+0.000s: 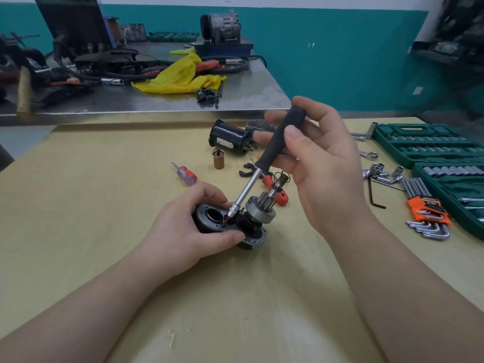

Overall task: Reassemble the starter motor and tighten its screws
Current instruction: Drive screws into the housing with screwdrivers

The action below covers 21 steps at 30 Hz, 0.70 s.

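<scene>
— Anything readable from where you stand?

— Hardly. The black can (pixel 231 137) behind the motor (pixel 233 222) has a pale label with print on it, too small to read. The orange holder of the hex keys (pixel 427 216), well to the right of the motor, carries dark lettering that I can't make out either.

— And the motor itself?

— It sits on the bench (pixel 104 205), near the middle. The left hand (pixel 188 226) grips its round black end, thumb along the near side, and hides most of that housing. The pinion gear stands up on the motor's right part.

— The right hand?

— The right hand (pixel 319 163) is above and to the right of the motor, thumb and fingers (pixel 272 117) pinching the black handle of the driver (pixel 262 170). Its steel shaft slants down left, and the tip meets the motor's top face beside the round opening. The screw itself is hidden under the bit.

— What else is hard to see?

— Red-handled pliers (pixel 277 191) lie just behind the motor, half covered by the driver and gear. The green socket case (pixel 419 145), far right of the motor, is cut off by the edge.
</scene>
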{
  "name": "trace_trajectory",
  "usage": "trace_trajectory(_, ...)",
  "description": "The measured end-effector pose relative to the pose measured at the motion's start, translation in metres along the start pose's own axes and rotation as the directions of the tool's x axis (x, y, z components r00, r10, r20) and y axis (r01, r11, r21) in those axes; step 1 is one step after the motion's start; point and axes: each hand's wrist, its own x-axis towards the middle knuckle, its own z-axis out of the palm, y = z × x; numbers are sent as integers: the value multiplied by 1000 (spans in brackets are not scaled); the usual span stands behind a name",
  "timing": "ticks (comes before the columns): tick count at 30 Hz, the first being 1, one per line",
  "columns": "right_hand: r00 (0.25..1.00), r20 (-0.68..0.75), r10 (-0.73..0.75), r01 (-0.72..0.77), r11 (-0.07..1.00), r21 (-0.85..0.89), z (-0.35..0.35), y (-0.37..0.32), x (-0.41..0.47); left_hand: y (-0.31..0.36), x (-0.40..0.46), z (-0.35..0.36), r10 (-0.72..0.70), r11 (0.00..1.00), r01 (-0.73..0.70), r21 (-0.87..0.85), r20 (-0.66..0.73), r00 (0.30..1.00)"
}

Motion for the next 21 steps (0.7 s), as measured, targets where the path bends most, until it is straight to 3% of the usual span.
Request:
trace_trajectory(4, 998, 44, -36, 37, 999, -7, 1, -3, -1, -2, 1, 0, -10, 1000, 10, -3, 7, 1000)
trace_trajectory(8, 988, -134, -75, 48, 980, -191, 5, -1, 0, -1, 1, 0, -10, 1000, 10, -17, 5, 1000)
trace_trajectory(12, 967, -232, -106, 43, 965, -259, 7, 2, -2, -2, 1, 1, -29, 999, 30, -26, 8, 1000)
trace_trajectory(14, 978, -180, -105, 71, 980, -188, 6, 2, -2, -4, 1, 1, -35, 999, 35, -25, 15, 999)
trace_trajectory(17, 999, 15, -33, 32, 999, 43, 1, 1, -2, -4, 1, 1, -34, 999, 35, -18, 17, 999)
trace_trajectory(21, 991, 134, 0, -12, 995, 95, -5, -3, 3, -3, 2, 0, -45, 998, 45, -34, 13, 999)
